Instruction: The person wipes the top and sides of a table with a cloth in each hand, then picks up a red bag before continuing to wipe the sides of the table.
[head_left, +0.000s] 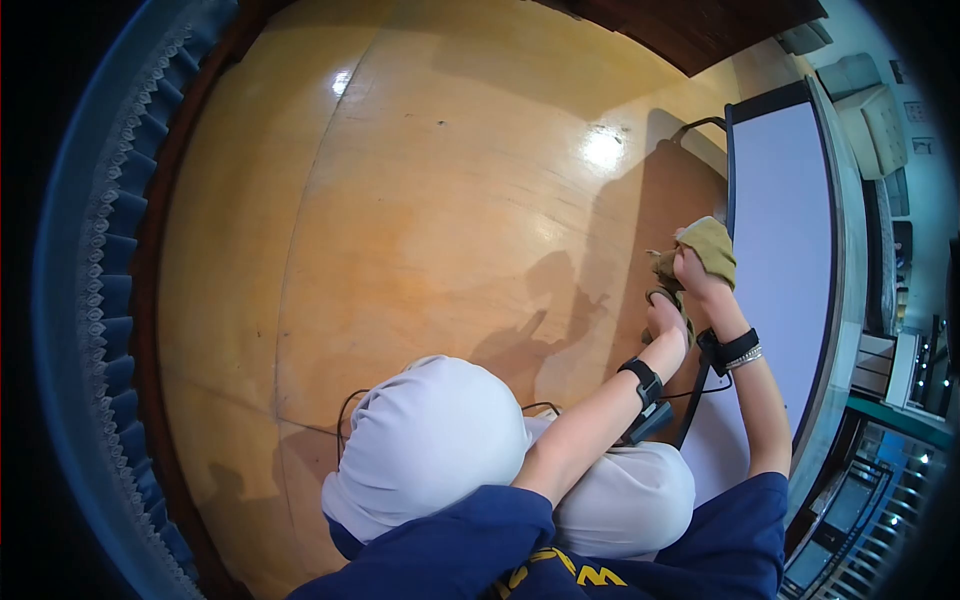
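Observation:
An olive-green cloth point(712, 246) is bunched beside the black-framed edge of a long white panel point(782, 180). My right hand point(699, 276) is closed around the larger part of it, close to the panel's edge. Just below and to the left, my left hand point(668, 318) has its fingers wrapped in a darker, twisted part of what looks like the same cloth. Folds of fabric hide most of the fingertips on both hands. A black band is on each wrist, and the right wrist also carries a beaded bracelet.
Tan wooden flooring point(430, 220) spreads ahead and left. My bent knees point(430, 430) in light trousers are below. Thin black cables run near them, by a dark boxy object point(648, 424). Blue lace-edged fabric point(115, 260) borders the left; dark wooden furniture point(680, 30) stands at the top.

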